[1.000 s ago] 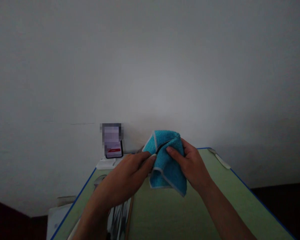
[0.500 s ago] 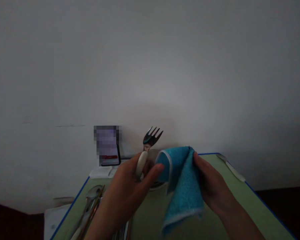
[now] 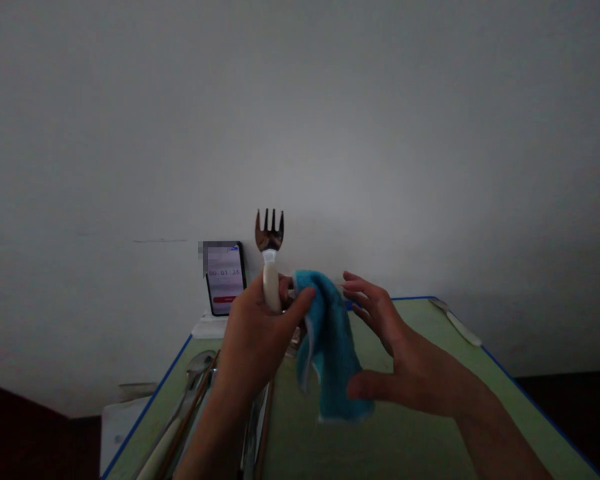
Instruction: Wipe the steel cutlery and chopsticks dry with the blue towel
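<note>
My left hand (image 3: 257,330) is closed around the white handle of a fork (image 3: 269,257), which it holds upright with the metal tines up. The same hand also pinches the top of a teal cloth (image 3: 330,347) that hangs down from its fingers. Just right of the cloth, my right hand (image 3: 395,353) has its fingers spread; its thumb is at the cloth's lower edge and it holds nothing.
A green table with a blue edge (image 3: 430,440) lies below the hands. Several pieces of cutlery and chopsticks (image 3: 195,393) lie at the left. A phone (image 3: 225,280) leans against the white wall behind. A white utensil (image 3: 455,321) lies at the far right corner.
The fork came out of the cloth and rose upright in my left hand. My right hand let go of the cloth, which now hangs from my left hand.
</note>
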Demonstrator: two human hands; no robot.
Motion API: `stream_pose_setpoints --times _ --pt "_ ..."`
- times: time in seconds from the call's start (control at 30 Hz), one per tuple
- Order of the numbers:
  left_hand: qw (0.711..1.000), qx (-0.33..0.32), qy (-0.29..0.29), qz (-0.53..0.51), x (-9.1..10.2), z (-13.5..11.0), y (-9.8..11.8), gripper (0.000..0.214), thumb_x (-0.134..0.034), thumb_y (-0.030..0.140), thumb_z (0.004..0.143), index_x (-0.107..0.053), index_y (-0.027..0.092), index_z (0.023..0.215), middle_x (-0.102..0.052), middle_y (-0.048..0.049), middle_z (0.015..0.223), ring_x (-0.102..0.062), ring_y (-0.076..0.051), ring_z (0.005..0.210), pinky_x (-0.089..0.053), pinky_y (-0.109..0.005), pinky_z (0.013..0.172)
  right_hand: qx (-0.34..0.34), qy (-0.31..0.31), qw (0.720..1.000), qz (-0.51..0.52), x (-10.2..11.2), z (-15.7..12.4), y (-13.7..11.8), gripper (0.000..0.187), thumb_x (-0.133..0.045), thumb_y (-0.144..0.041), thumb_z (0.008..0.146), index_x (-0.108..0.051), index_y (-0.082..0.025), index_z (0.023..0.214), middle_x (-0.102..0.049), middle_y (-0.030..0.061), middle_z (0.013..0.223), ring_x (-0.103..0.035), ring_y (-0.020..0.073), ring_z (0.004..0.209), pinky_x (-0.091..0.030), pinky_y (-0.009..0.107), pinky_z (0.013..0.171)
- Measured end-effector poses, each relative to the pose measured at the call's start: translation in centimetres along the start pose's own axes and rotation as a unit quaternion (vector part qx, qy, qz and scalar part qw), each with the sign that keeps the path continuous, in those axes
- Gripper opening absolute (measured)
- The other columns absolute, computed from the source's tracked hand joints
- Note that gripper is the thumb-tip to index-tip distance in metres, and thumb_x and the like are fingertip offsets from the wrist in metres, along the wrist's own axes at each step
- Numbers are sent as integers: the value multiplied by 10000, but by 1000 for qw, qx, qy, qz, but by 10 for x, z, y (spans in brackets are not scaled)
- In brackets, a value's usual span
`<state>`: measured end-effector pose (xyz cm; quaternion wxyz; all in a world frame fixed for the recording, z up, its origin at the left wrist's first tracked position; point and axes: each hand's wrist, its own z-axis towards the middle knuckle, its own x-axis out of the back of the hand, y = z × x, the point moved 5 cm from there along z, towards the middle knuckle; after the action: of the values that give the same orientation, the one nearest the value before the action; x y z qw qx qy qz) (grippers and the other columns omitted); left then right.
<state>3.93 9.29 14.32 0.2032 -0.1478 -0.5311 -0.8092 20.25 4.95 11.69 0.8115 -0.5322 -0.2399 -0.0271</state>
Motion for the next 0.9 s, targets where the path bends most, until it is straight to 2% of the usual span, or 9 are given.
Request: stream_pose_setpoints --times 0.1,0.27,0.33,0.4,0.47,0.53,0.6,0.77,0.9 --pt "999 12 23 -32 8 -2 0 301 -619 412 689 -434 175 677 -494 46 599 -499 -100 534 -406 -198 485 -6 -24 993 -119 -3 -7 -3 1009 -738 -405 563 -105 -369 1348 -16 0 1468 -128 244 1320 -213 422 1045" --pt "995 22 27 -89 9 -6 -1 306 -632 399 688 -417 180 688 -471 53 607 -518 -104 568 -439 -202 522 -38 21 989 -139 -4 -8 19 994 -690 -379 635 -42 -315 1386 -168 72 1450 -227 256 1292 -223 468 1026" --pt "994 21 21 -102 9 -7 0 297 -631 390 691 -421 181 694 -466 52 608 -511 -102 568 -438 -200 519 -97 50 988 -105 1 -8 38 892 -638 -427 682 -119 -267 1389 -332 139 1377 -367 291 1215 -279 514 971" --pt "993 17 11 -116 8 -7 1 309 -633 375 692 -393 183 670 -459 52 611 -505 -99 574 -439 -200 529 -157 43 986 -34 1 -6 55 751 -545 -455 758 -197 -212 1378 -576 161 1135 -555 281 1016 -383 512 866" --pt "992 18 9 -125 9 -7 1 319 -622 367 703 -365 185 652 -453 50 617 -504 -98 580 -442 -205 547 -188 17 980 56 -2 -2 62 666 -456 -462 812 -223 -179 1368 -671 115 886 -639 239 796 -453 478 763" --pt "992 20 1 -124 10 -7 1 305 -606 364 715 -366 186 650 -447 49 614 -491 -94 565 -432 -203 535 -164 15 976 140 -3 5 57 627 -476 -414 817 -245 -195 1357 -680 62 807 -644 202 730 -474 439 741" --pt "994 15 -13 -109 12 -6 0 304 -612 355 707 -369 185 641 -426 56 585 -456 -83 530 -401 -186 490 -113 63 974 186 3 11 48 587 -545 -326 786 -320 -226 1319 -678 34 858 -634 179 788 -469 399 779" --pt "999 -12 -8 -41 24 1 -10 289 -641 347 686 -404 183 672 -428 70 567 -430 -71 503 -358 -164 452 -71 284 942 163 33 6 35 420 -560 -239 748 -511 -252 1165 -655 28 987 -612 173 813 -491 335 724" --pt "999 -22 -19 -24 26 4 -18 271 -649 358 680 -481 186 804 -511 50 625 -503 -98 531 -417 -190 472 -9 353 923 149 42 -4 20 349 -565 -272 762 -553 -268 1111 -645 21 986 -591 179 867 -471 342 776"
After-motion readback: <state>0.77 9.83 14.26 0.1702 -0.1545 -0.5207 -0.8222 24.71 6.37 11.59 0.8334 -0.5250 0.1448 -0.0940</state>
